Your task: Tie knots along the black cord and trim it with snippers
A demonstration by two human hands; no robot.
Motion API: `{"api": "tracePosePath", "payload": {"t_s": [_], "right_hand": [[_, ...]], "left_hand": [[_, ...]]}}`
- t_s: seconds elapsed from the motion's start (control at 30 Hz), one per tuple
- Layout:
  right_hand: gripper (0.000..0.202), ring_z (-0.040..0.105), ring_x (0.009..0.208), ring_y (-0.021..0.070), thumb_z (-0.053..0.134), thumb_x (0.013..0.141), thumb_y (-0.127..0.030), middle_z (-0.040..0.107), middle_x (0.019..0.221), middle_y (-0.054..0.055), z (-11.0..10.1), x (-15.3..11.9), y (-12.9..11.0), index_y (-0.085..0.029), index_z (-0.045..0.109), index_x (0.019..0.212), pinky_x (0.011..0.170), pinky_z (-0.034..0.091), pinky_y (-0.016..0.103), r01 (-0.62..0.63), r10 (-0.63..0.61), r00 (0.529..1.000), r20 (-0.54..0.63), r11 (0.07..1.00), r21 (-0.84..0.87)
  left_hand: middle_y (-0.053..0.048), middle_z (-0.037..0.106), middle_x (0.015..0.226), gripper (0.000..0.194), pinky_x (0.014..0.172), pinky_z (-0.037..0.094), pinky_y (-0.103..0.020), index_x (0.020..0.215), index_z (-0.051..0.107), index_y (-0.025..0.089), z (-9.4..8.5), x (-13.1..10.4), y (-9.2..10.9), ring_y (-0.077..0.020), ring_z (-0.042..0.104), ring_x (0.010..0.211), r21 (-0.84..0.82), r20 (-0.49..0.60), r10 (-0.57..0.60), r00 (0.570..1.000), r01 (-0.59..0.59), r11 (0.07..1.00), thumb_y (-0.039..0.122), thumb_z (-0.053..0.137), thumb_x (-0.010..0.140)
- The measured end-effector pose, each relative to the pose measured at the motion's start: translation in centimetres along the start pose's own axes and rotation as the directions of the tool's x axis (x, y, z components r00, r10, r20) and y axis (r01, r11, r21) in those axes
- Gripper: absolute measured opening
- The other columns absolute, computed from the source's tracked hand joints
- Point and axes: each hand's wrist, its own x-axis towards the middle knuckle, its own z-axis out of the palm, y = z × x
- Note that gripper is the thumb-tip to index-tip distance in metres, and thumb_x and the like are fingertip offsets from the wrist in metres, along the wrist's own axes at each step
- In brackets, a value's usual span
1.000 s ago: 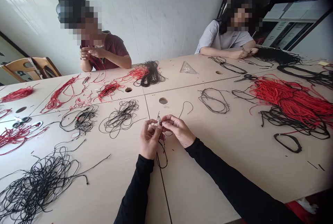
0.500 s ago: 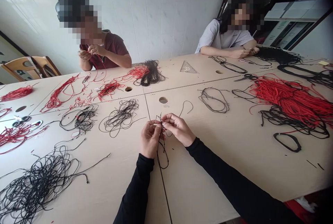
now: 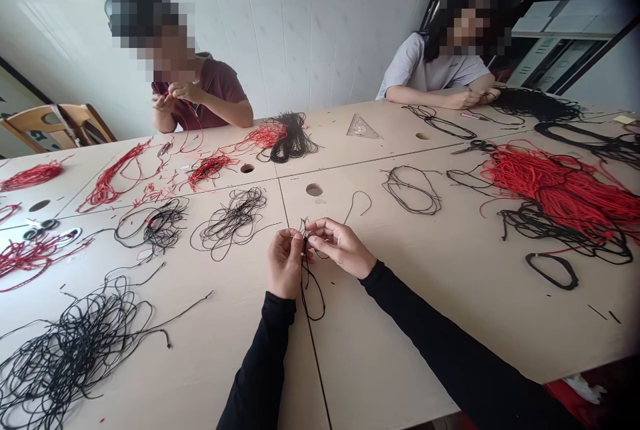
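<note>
A: What was at the center of the scene?

B: A thin black cord [image 3: 305, 265], held by a black-sleeved worker [image 3: 260, 363] over a pale table [image 3: 390, 323], its loop trailing along a seam [image 3: 321, 383] in the top. Whether the loop touched the surface could not be told.

A: And the grip?

B: The left hand [image 3: 286, 260] was closed on the cord, thumb against fingers; just beside it, the right hand [image 3: 340, 243] pinched the same strands between thumb and forefinger.

A: What lay nearby?

B: A loose dark bundle [image 3: 235, 219] to the left, an oval coil [image 3: 433, 207] to the right and, beyond the hands, a round hole [image 3: 315, 190].

A: Farther out?

B: A large black tangle [image 3: 80, 357] at near left; scissors [image 3: 473, 146] beside a red pile [image 3: 545, 183] at right; a clear triangular ruler [image 3: 363, 127] toward the far edge.

A: Who else was pictured?

B: Across the table, a person in maroon [image 3: 220, 90] handled red thread [image 3: 190, 110], while a person in a pale shirt [image 3: 425, 70] rested both forearms beside a black heap [image 3: 540, 105].
</note>
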Motion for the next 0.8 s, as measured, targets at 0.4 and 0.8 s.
{"api": "tracePosePath", "payload": {"t_s": [0.4,0.8], "right_hand": [[0.028,0.059,0.065,0.0123,0.063,0.078,-0.039,0.064,0.077,0.003,-0.16,0.42,0.88,-0.014,0.063,0.091,0.068,0.051,0.031,0.006,-0.006,0.998,-0.067,1.0,-0.004],[0.029,0.061,0.069,0.0144,0.062,0.078,-0.034,0.064,0.079,0.002,-0.11,0.33,0.89,-0.019,0.045,0.096,0.067,0.051,0.032,-0.056,0.059,0.996,-0.07,0.998,0.043]], "left_hand": [[-0.001,0.06,0.064,0.034,0.05,0.051,-0.026,0.09,0.057,0.013,-0.15,-0.03,-0.08,-0.0111,0.057,0.052,0.018,0.037,-0.03,0.999,0.029,0.999,0.04,0.067,0.074],[-0.001,0.062,0.062,0.034,0.05,0.05,-0.025,0.093,0.06,0.012,-0.09,-0.09,-0.03,-0.0103,0.056,0.049,0.06,0.076,-0.051,0.996,0.047,0.997,0.038,0.068,0.073]]}}
